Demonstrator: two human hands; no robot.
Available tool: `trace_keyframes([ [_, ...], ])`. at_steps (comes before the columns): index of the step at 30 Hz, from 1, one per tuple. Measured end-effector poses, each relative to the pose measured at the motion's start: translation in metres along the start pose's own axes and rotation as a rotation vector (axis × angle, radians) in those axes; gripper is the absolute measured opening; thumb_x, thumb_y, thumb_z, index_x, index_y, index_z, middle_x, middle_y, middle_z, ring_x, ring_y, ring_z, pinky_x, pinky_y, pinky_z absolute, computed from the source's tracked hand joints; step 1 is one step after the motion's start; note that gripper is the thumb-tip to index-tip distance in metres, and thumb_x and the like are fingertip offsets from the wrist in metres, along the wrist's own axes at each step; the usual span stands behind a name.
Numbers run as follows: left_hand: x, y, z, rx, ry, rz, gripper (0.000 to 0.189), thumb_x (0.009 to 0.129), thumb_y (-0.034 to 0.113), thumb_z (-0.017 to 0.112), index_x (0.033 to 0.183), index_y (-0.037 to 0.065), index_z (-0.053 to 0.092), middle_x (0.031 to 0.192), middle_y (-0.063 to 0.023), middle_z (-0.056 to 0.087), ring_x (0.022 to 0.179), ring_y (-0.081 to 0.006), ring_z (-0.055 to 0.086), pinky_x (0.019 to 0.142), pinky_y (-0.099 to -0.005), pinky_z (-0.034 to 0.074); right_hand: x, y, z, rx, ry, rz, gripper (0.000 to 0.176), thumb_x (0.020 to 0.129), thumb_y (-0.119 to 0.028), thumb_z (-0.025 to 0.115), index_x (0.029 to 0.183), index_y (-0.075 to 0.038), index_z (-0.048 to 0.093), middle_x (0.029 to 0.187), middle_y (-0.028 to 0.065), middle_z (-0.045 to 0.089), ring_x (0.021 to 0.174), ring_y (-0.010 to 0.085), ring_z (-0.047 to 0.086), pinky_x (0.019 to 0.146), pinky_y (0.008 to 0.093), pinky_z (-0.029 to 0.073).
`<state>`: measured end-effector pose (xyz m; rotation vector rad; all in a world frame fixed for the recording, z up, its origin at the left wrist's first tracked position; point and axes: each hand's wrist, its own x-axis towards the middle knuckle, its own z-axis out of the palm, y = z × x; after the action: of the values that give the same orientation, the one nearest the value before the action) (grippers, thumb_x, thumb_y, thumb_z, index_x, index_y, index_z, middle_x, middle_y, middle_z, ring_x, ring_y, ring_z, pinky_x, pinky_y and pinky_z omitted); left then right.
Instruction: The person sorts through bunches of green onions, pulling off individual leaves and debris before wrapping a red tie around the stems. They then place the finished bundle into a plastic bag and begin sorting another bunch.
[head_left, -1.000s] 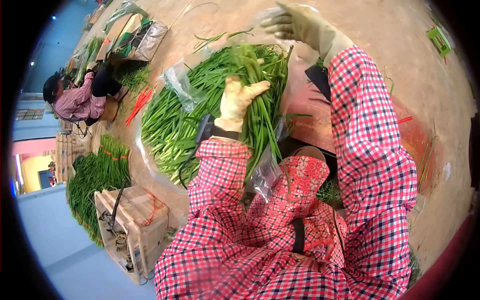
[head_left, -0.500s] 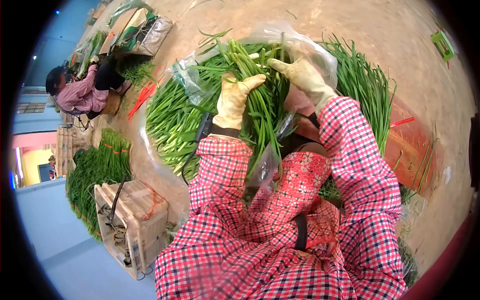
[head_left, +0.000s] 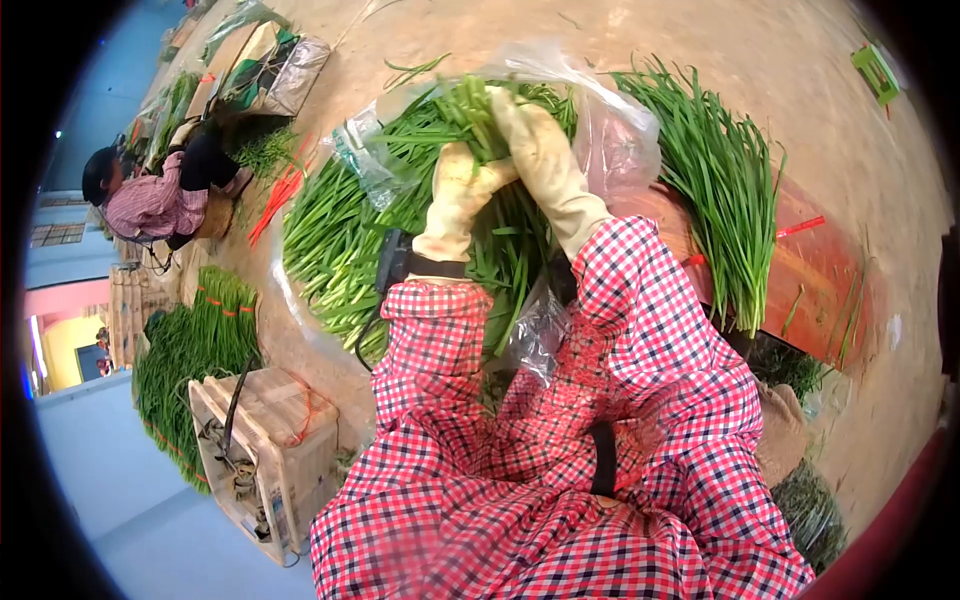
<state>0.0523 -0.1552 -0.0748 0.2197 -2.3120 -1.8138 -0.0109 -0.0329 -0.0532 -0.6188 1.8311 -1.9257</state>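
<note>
My left hand (head_left: pixel 462 195), in a pale glove, is closed around a bunch of garlic chives (head_left: pixel 468 112) above a large loose pile. My right hand (head_left: pixel 540 145), gloved too, lies against the right side of the same bunch near its upper end. Its fingers are partly hidden, but appear closed on the stalks. Beneath both hands the chive pile (head_left: pixel 335 260) lies on a clear plastic sheet (head_left: pixel 632 135). A separate sheaf of chives (head_left: pixel 725 205) rests to the right, on a red board (head_left: pixel 825 275).
Red strips (head_left: pixel 278 198) lie on the floor to the left. Tied chive bundles (head_left: pixel 205 335) and a plastic crate (head_left: pixel 275 420) stand at lower left. A co-worker (head_left: pixel 160 205) sits at upper left beside more greens. A green object (head_left: pixel 876 75) lies at far right.
My right hand has moved left, from apart at the bunch's right side to against its upper end. The bunch's lower leaves no longer hang below my hands. The view has shifted slightly.
</note>
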Motion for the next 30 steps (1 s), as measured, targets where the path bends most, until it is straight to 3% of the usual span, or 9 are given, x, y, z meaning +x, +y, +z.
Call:
trace_keyframes([
  [3,-0.011,-0.016,0.0,-0.57,-0.011,0.007,0.039,0.09,0.01,0.064,0.126,0.0,0.055,0.12,-0.0117,0.063,0.107,-0.0214,0.062,0.09,-0.035,0.052,0.002,0.026,0.017,-0.217,0.105,-0.187,0.062,0.099,-0.052,0.042,0.132,-0.002,0.055,0.131,0.0217,0.057,0.129,0.0376,0.046,0.11,0.0391,0.036],
  [7,-0.01,-0.039,-0.007,-1.741,-0.045,-0.268,0.045,0.096,0.015,0.056,0.137,0.0,0.043,0.136,-0.0143,0.052,0.12,-0.0203,0.054,0.099,-0.0339,0.047,0.001,0.027,0.024,-0.469,0.079,-0.337,0.06,0.096,-0.051,0.049,0.137,-0.006,0.051,0.139,0.0164,0.052,0.131,0.0385,0.044,0.109,0.0402,0.036],
  [12,0.001,-0.057,-0.015,-0.328,0.101,0.057,0.047,0.101,0.025,0.052,0.141,0.003,0.038,0.138,-0.0152,0.05,0.123,-0.0222,0.051,0.101,-0.0345,0.047,-0.008,-0.015,0.009,-0.36,-0.043,-0.174,0.058,0.094,-0.046,0.058,0.137,-0.009,0.05,0.127,0.0175,0.06,0.12,0.0287,0.055,0.102,0.0395,0.044],
  [16,-0.013,0.009,-0.013,-0.534,0.042,-0.044,0.046,0.096,0.019,0.06,0.13,-0.009,0.048,0.123,-0.0243,0.06,0.115,-0.0284,0.06,0.095,-0.0349,0.054,-0.006,0.015,-0.034,0.334,0.095,-0.061,0.05,0.094,-0.048,0.059,0.123,-0.008,0.064,0.118,0.0122,0.067,0.11,0.0207,0.062,0.1,0.0323,0.047],
  [18,-0.012,0.018,-0.012,-0.827,0.091,0.043,0.041,0.083,-0.002,0.067,0.122,-0.005,0.052,0.099,-0.0202,0.069,0.085,-0.023,0.071,0.072,-0.0306,0.061,-0.008,0.031,-0.03,0.245,0.127,0.072,0.051,0.096,-0.051,0.053,0.123,-0.009,0.064,0.12,0.0125,0.067,0.11,0.0225,0.063,0.101,0.0348,0.047],
  [20,-0.02,0.051,-0.009,-1.023,0.105,0.084,0.035,0.084,-0.004,0.063,0.118,-0.005,0.055,0.1,-0.0215,0.068,0.089,-0.0226,0.07,0.071,-0.0313,0.062,-0.016,0.041,-0.017,-0.131,-0.002,0.363,0.052,0.097,-0.05,0.052,0.12,-0.005,0.066,0.12,0.0142,0.067,0.108,0.0254,0.063,0.098,0.0351,0.047],
  [22,-0.029,0.076,-0.022,-0.885,0.16,0.306,0.028,0.088,0.006,0.061,0.116,0.0,0.059,0.1,-0.0161,0.069,0.093,-0.0221,0.069,0.086,-0.0394,0.058,-0.013,0.092,-0.022,-0.427,-0.459,0.165,0.043,0.099,-0.034,0.05,0.128,-0.004,0.059,0.125,0.015,0.064,0.11,0.0261,0.062,0.095,0.032,0.045],
  [26,-0.029,0.132,-0.079,-0.745,0.514,0.626,0.029,0.093,0.026,0.059,0.11,0.002,0.059,0.101,-0.0135,0.068,0.095,-0.024,0.067,0.092,-0.0399,0.054,-0.033,0.19,-0.042,-0.478,-0.47,0.222,0.037,0.101,-0.019,0.048,0.134,-0.003,0.054,0.126,0.0149,0.061,0.115,0.0253,0.059,0.101,0.0379,0.046],
  [30,-0.021,0.145,-0.109,-0.064,1.034,0.909,0.02,0.092,0.015,0.06,0.108,0.003,0.061,0.102,-0.0095,0.067,0.09,-0.0196,0.066,0.089,-0.0333,0.055,-0.022,0.115,-0.066,-0.103,-0.015,0.259,0.029,0.099,-0.013,0.054,0.125,-0.001,0.057,0.118,0.0147,0.065,0.107,0.0218,0.062,0.093,0.0333,0.049],
])
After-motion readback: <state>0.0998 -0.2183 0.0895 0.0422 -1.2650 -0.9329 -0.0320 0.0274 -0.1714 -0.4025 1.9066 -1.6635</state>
